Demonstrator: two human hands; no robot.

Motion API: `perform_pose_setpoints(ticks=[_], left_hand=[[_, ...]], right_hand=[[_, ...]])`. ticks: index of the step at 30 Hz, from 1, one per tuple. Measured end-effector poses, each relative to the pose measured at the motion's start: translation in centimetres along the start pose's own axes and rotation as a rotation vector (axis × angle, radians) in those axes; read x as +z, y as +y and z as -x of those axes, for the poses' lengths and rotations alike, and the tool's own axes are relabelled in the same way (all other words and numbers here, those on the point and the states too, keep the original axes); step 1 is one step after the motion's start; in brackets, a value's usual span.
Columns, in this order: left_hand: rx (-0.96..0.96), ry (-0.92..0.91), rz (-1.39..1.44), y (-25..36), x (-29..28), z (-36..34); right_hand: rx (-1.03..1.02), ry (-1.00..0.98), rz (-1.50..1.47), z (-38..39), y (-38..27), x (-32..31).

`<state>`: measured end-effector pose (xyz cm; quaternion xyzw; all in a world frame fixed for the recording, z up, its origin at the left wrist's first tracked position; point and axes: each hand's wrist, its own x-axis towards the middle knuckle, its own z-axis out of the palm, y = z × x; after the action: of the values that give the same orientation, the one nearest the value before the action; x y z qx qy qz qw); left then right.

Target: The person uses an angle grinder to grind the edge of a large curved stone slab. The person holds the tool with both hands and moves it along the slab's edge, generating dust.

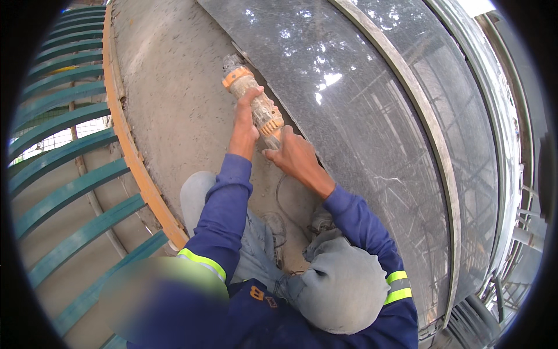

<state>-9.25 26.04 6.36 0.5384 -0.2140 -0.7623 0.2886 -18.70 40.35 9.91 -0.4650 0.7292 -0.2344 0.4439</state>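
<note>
Beside the dark panel (366, 125), left hand (246, 119) wrapped round the power tool (264, 109), right hand (295, 153) gripping its tail; edge work, I'd guess, so next calls for steady guiding.

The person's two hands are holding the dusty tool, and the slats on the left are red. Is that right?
Not quite: the slats are teal, not red, as the head view shows. The left hand and right hand do hold the dusty tool.

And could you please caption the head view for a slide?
Left hand and right hand grip a dusty, orange-banded power tool beside a glossy dark panel.
</note>
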Motion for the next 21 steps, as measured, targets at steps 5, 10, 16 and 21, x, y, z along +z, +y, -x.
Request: perform_pose_setpoints(ticks=[5,10,16,21], left_hand=[[-0.012,-0.027,0.029,-0.5,-0.3,-0.1],[0.015,-0.033,0.032,-0.3,0.3,0.0],[0.010,-0.031,0.038,-0.4,0.3,0.1],[0.013,-0.032,0.033,-0.4,0.5,0.8]], right_hand=[[0.015,0.003,-0.005,0.5,-0.1,-0.1],[0.016,-0.005,0.000,0.3,-0.3,-0.7],[0.007,0.035,-0.008,0.3,0.8,0.4],[0.017,0.021,-0.004,0.5,0.9,0.4]])
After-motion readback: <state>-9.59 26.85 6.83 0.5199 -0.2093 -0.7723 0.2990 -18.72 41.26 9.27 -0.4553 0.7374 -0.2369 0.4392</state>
